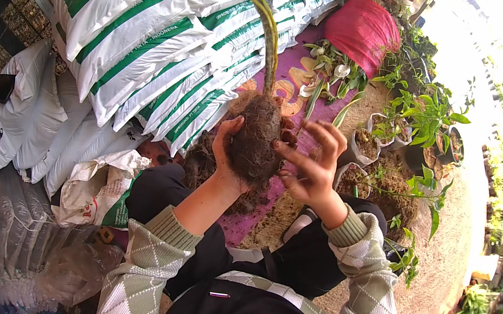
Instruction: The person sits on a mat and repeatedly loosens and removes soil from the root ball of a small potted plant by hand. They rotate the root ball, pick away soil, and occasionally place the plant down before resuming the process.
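My left hand (221, 158) is closed around a dark, compact root ball (257, 141) wrapped in fine roots. From its top rises one long green leaf with yellow edges (270, 44), probably a snake plant's, bent over to the left at the tip. My right hand (315, 168) is at the right side of the root ball, its fingers spread and a fingertip touching the roots. Below and to the left, loose soil and root fibre (200, 162) lie on a purple printed sheet (239, 227). The far fingers of my left hand are partly hidden behind the root ball.
Stacked white and green sacks (153, 32) rise at the upper left, above a crumpled open sack (96, 183). Beyond my hands, a red mesh sack (364, 33) lies by cut leaves (340, 71). Potted plants (366, 142) line the right side. Clear plastic (76, 272) is at lower left.
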A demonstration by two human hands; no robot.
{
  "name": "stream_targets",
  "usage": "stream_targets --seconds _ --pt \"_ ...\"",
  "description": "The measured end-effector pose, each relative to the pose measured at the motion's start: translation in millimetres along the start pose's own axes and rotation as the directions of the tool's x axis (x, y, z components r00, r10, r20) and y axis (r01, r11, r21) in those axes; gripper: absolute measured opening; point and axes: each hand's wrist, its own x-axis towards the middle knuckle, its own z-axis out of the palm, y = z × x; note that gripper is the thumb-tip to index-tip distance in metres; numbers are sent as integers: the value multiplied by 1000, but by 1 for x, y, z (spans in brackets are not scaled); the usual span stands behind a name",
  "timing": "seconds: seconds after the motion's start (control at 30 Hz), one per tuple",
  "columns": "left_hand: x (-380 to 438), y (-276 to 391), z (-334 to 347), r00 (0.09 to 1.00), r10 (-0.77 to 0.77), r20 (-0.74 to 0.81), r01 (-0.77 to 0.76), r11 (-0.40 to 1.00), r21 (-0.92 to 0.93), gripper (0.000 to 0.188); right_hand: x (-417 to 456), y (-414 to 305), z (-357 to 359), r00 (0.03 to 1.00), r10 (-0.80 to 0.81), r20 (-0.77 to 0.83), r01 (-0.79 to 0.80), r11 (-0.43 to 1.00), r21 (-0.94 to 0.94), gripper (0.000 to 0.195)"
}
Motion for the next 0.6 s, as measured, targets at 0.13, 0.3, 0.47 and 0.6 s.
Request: stream_targets --seconds 0.13,0.3,0.47,0.6 --pt "3 2 -2 999 43 -11 -43 999 -11 62 2 0 -2 1000 10 -22 -9 999 35 38" --pt "4 6 0 1000 14 -22 -14 1000 -21 63 1 -4 0 997 76 -2 -75 990 123 43" --pt "4 4 5 998 53 -45 -52 998 25 59 -4 -2 1 1000 3 -24 -1 994 111 49" --pt "4 3 5 1000 24 0 -24 1000 -3 55 2 -7 1 999 5 43 -8 997 71 50"
